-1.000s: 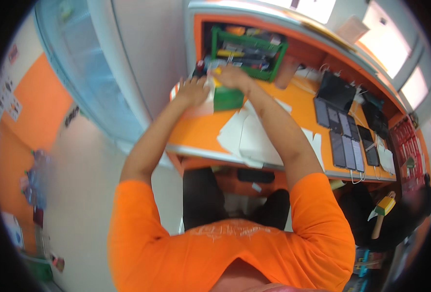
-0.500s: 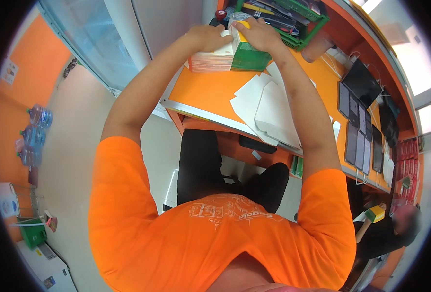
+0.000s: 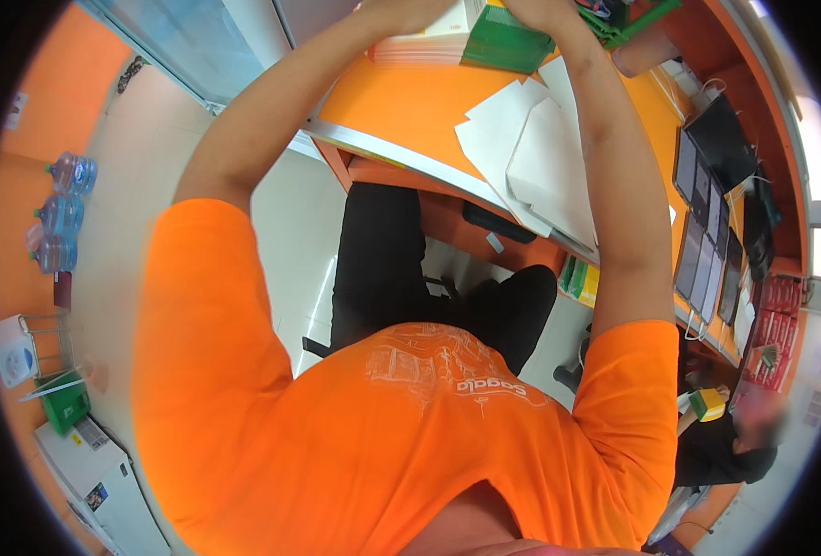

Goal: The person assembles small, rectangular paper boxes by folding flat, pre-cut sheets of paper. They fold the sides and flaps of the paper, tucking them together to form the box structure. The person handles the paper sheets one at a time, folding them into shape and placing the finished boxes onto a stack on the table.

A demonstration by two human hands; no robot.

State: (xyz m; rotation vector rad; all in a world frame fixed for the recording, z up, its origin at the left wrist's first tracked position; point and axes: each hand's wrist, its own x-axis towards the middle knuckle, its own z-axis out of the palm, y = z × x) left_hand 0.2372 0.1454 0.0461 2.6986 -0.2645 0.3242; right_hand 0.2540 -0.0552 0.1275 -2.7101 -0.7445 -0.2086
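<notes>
In the head view, both bare hands sit at the very top edge of the picture, partly cut off by it. The left hand [image 3: 410, 13] is over the back of a low white stack with pale reddish stripes along its front side [image 3: 419, 50]; its fingers run out of the picture, so I cannot tell whether they are spread or pinching. The right hand [image 3: 542, 13] is at the upper right part of a green block-shaped box with a touch of yellow on top [image 3: 507, 42]; its fingertips are cut off too, so I cannot tell whether it grips or only rests there.

The stack and the box stand side by side between the two forearms, the stack on the left, on an orange tabletop with a metal front edge [image 3: 396, 104]. Nearer the person, partly under the right forearm, lie loose white sheets [image 3: 551, 165], overlapping and reaching the table edge. Beyond the right wrist is a green plastic basket [image 3: 646, 23], only partly in view. Further right, well apart from the hands, lie dark flat phones in rows [image 3: 702, 222]. At the lower right, a co-worker in black [image 3: 720, 451] holds a small yellow and green box [image 3: 707, 405].
</notes>
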